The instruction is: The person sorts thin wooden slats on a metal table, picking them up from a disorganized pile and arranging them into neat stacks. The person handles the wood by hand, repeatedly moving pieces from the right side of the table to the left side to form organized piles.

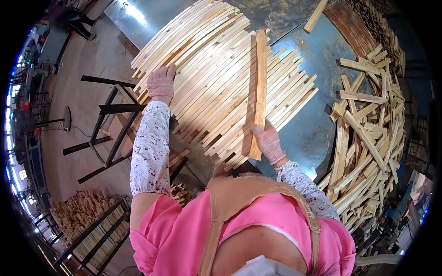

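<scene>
Pale wooden strips [216,69] lie side by side in a wide slanting layer on the metal table, their ends uneven. Across them, towards the right, lies a longer, darker wooden board [260,87]. My right hand [268,141], in a pale pinkish glove, grips this board near its close end, thumb on top. My left hand [161,83], gloved likewise, is at the left edge of the layer. Its fingers are curled together over the strips there, and their tips are partly hidden.
A jumbled heap of wooden pieces [368,133] rises at the right. One loose stick [316,16] lies on the metal tabletop [313,50] at the far side. Black metal frames [113,110] stand to the left, with stacked wood pieces [87,216] at lower left.
</scene>
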`<state>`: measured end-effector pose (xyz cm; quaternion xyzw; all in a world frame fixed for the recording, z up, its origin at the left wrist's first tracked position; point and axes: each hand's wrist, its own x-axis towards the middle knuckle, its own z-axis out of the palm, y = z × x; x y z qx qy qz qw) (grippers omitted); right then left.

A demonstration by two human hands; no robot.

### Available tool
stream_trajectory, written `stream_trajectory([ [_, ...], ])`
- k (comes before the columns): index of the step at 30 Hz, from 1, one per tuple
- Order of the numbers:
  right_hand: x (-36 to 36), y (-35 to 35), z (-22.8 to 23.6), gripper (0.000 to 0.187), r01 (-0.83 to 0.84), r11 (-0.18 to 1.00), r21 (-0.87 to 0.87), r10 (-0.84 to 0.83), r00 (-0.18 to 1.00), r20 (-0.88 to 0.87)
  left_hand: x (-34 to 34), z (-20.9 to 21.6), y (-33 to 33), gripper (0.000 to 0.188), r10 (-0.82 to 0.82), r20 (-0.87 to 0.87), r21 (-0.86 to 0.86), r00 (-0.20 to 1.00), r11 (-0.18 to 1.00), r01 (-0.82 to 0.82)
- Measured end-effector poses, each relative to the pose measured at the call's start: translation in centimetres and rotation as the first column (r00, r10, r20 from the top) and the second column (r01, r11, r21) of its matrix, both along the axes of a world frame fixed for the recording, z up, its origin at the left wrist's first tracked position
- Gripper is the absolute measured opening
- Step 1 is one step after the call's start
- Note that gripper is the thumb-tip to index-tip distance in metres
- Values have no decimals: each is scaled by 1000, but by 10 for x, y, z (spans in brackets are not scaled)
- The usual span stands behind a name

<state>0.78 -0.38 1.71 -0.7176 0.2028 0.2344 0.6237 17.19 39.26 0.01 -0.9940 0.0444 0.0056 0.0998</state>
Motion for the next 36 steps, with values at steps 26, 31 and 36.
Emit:
stream_trajectory([
  [26, 116, 230, -22, 46, 20, 971, 237, -71, 976, 208, -44, 91, -6, 41, -126, -364, -839, 923, -387, -384],
  [31, 89, 188, -17, 45, 109, 994, -23, -98, 953, 285, -53, 99, -18, 42, -132, -412, -791, 901, -438, -426],
  [36, 65, 150, 8, 59, 158, 984, 83, -174, 954, 244, -53, 57, -15, 45, -185, -481, -645, 857, -588, -488],
])
